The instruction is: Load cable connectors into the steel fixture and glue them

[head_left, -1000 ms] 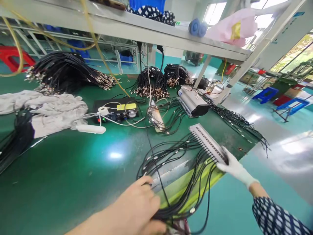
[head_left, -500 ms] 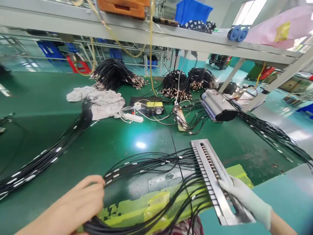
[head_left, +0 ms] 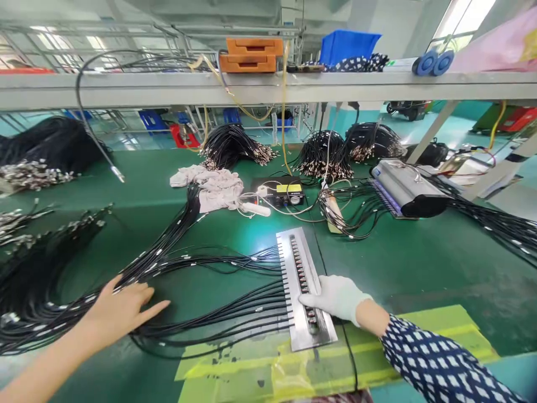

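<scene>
My bare left hand [head_left: 119, 308] lies at the left over a bundle of black cables [head_left: 176, 330], its thumb and forefinger stretched apart. My right hand [head_left: 335, 298], in a white glove, grips the right edge of a slotted metal plate [head_left: 298, 330], thumb on top; the fingers beneath are hidden. A row of metal cable ends shows in the plate's long slot. From its notched left edge the black cables fan out in two groups toward my left hand. A second bundle [head_left: 174, 229] runs from a crumpled whitish cloth [head_left: 218, 187] down to the left.
Behind stand a black box [head_left: 277, 190] with a yellow label and a silver device [head_left: 409, 187] with cables. Heaps of black cables [head_left: 235, 143] line the back and left. A shelf beam [head_left: 201, 89] crosses above. Yellow-green tape [head_left: 235, 375] covers the front table edge.
The metal plate has moved left and lies on the table, with my right hand still on it. My left hand has loosened from the cables, its fingers spreading. The view has tilted up.
</scene>
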Demonstrator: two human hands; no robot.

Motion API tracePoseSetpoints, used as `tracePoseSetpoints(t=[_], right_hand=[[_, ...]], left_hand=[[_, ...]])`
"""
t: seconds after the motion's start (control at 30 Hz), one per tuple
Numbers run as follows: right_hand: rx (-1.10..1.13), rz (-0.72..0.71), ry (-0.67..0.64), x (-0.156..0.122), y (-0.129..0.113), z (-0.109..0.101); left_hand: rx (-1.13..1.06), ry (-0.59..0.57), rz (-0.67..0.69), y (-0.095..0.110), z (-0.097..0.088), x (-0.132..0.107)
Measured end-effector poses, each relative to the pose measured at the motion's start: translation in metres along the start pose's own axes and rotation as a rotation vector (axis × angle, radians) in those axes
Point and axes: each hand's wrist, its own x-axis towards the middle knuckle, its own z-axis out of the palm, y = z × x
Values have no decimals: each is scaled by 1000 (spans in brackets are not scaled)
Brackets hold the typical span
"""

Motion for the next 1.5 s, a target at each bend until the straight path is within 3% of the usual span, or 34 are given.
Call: tracePoseSetpoints(t=[0.07, 0.13, 0.3, 0.4, 0.5, 0.6, 0.63, 0.7, 0.8, 0.87, 0.97, 1.07, 1.13, 1.2, 1.33, 1.4, 1.5], right_hand=[[-209, 5, 38, -6, -7, -7], [-285, -86, 56, -19, -12, -5], [-405, -559, 67, -44, -7, 33], [-388, -730, 184, -54, -6, 27], [-322, -762, 435, -55, -17, -33], [-220, -563, 632, -24, -38, -126], [-148, -460, 698, -4, -44, -156], [-68, -327, 655, 50, -56, -208], [54, -182, 548, 146, -68, -249], [66, -120, 550, 204, -70, -252], [72, -14, 531, 267, -64, -236], [78, 27, 505, 303, -50, -217], [89, 9, 489, 315, -40, -208], [108, -29, 471, 317, -34, -201], [137, -132, 442, 293, -36, -190], [133, -198, 448, 264, -41, -181], [112, -322, 455, 206, -44, -158]], left_hand=[[146, -90, -5, -4, 16, -1], [266, -89, -13, -7, 27, -2], [378, -55, 35, -13, 37, 0], [392, -53, 38, -13, 38, 1], [362, -63, 18, -12, 39, 2], [323, -48, -1, -14, 43, 3], [313, -41, -7, -16, 45, 4], [295, -37, -16, -19, 49, 4], [274, -19, -47, -20, 53, -1], [269, 16, -84, -19, 55, -8], [294, 40, -151, -18, 61, -22], [368, -15, -237, -8, 61, -28], [439, -59, -273, 11, 53, -21], [484, -75, -230, 43, 40, -2], [369, -42, 87, 109, 25, 57], [197, -84, 265, 125, 28, 87], [-55, -276, 305, 122, 38, 118]])
